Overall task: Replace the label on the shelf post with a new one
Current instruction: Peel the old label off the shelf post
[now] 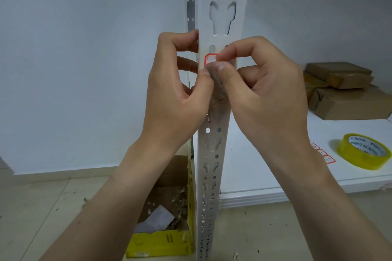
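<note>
Post, frame centre: white painted metal, flat, punched with oval and keyhole slots.
Label, mid-height on the post: paper with a red border, partly under a cloudy strip of tape.
Right hand: thumb and forefinger pinched on the strip's top end.
Left hand: fingers curled round the post's edge, thumb on the strip.
Progress: unfinished; I cannot tell whether the strip is coming off or going on.
Lower right, on the shelf: glossy yellow tape roll and spare labels.

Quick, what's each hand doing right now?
Left hand: fingers curled round the shelf post.
Right hand: pinching a clear tape strip by the label.
</note>
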A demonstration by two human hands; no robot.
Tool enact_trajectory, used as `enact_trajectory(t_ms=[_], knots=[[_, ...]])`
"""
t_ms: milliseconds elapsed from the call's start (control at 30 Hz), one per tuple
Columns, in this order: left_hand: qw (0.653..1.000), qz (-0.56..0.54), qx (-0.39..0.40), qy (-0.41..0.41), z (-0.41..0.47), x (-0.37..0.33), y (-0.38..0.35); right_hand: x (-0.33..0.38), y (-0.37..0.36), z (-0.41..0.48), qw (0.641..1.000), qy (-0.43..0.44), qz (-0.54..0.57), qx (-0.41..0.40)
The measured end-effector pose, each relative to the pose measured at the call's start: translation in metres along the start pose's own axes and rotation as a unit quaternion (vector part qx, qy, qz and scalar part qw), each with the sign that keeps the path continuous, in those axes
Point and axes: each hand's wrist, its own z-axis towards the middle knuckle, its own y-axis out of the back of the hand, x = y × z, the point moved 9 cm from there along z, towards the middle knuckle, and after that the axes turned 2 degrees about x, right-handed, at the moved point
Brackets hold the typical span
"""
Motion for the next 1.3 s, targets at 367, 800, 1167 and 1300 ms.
enact_trajectory(t_ms=[367,800,1167,1300], knots=[[1.0,0.006,0.001,-0.003,0.001,0.0,0.0,0.0,-0.002,0.0,1.0,-0.009,0.021,0.005],[1.0,0.008,-0.003,-0.002,0.001,-0.001,0.001,-0.001,-0.002,-0.001,0.999,-0.016,0.04,0.004],[1.0,-0.022,0.015,-0.003,0.003,0.004,0.0,0.008,0.002,0.0,0.999,0.035,-0.028,0.004],[0.999,-0.027,0.019,-0.001,0.003,0.006,0.0,0.005,-0.003,0.001,0.999,0.03,-0.032,-0.007]])
